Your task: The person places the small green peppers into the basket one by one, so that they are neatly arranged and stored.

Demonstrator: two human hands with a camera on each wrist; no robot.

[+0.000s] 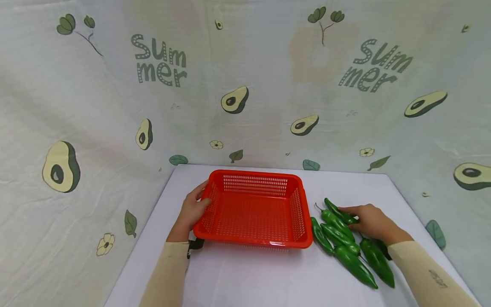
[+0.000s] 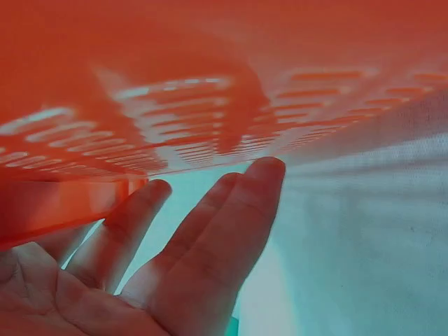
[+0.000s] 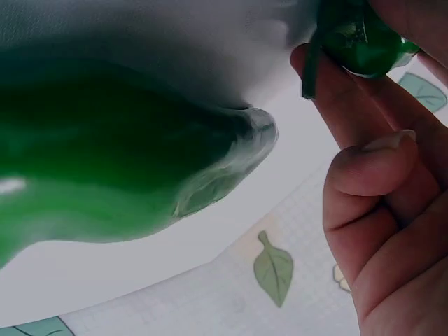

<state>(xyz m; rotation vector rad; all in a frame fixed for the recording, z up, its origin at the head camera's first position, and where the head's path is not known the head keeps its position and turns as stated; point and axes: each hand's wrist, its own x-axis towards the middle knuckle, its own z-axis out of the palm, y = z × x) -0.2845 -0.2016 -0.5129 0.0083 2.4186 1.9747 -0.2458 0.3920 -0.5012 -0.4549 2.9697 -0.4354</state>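
The left hand grips the left rim of the red basket; the right hand, beyond the basket's right side, pinches a green pepper, its long axis slanting, far end nearer the basket. Other peppers lie right of the basket on the worktop.

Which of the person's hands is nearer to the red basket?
The left hand: it holds the red basket by its left side. The right hand is past the basket's opposite side, gripping a green pepper.
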